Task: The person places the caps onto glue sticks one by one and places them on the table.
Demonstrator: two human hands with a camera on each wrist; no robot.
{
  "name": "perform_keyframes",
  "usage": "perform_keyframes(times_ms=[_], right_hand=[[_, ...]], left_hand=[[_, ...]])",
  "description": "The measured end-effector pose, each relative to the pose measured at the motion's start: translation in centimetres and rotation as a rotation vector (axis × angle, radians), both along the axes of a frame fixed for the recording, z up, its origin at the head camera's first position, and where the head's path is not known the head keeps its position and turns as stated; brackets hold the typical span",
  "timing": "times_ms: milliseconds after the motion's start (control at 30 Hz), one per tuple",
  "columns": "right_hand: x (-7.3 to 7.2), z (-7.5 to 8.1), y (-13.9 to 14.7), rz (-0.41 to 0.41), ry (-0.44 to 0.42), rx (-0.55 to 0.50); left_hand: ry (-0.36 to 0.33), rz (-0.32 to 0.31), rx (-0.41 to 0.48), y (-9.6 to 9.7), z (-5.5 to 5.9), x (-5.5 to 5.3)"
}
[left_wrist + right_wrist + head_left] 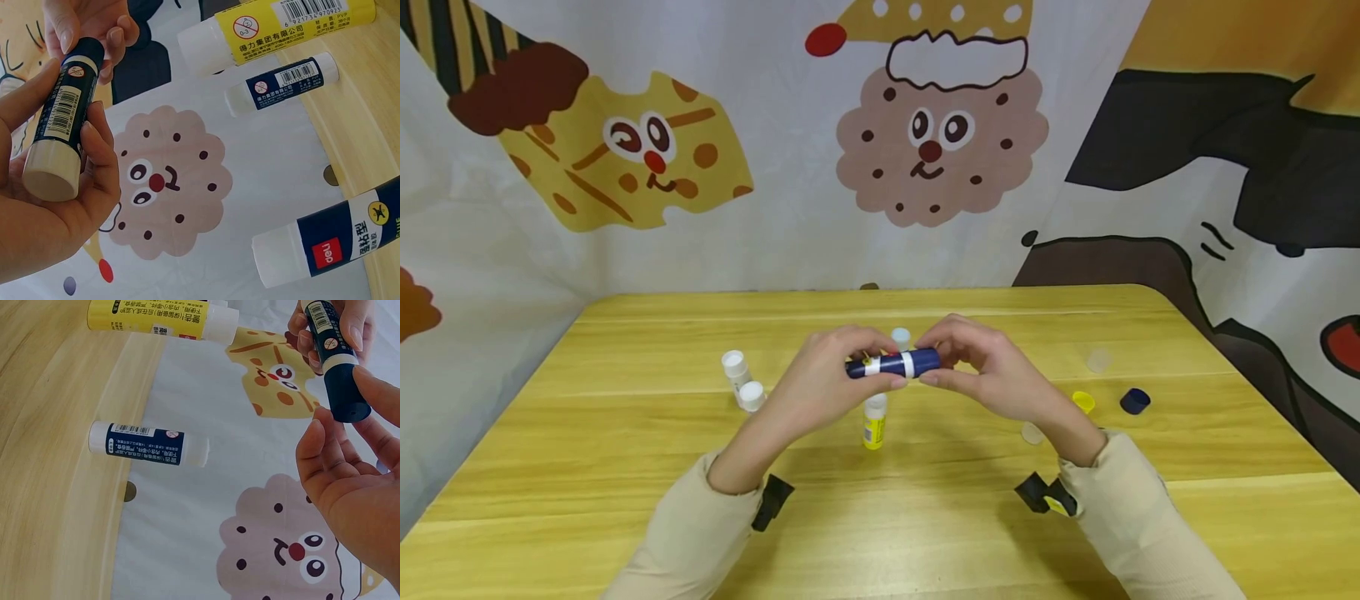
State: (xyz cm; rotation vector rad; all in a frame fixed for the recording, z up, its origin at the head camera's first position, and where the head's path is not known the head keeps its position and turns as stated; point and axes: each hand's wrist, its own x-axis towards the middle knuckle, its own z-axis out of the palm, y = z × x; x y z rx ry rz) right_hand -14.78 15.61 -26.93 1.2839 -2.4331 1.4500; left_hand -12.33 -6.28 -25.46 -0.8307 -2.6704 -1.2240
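A navy glue stick [891, 365] with white bands lies level between both hands above the table. My left hand [820, 379] grips its body, with the thumb along one side and the fingers curled round the other. The white end of the glue stick [52, 170] sticks out by the left palm in the left wrist view. At the opposite, navy end, my right hand [1000, 379] pinches with thumb and fingertips. Just below the hands a yellow glue stick [873, 427] stands upright, white end up. Another glue stick [901, 337] stands behind the hands, partly hidden.
Two white-topped glue sticks, one farther back [734, 367] and one nearer [752, 396], stand left of the left forearm. On the right lie a navy cap [1135, 401], a yellow cap [1083, 401] and two pale caps [1098, 360]. A patterned cloth hangs behind the wooden table [925, 533].
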Motion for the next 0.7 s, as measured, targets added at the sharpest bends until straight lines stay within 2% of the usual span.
perform_keyframes(times_ms=[700], right_hand=[[-0.05, -0.15, -0.22, 0.029, 0.015, -0.006]], left_hand=[[-0.010, -0.018, 0.005, -0.02, -0.11, 0.07]])
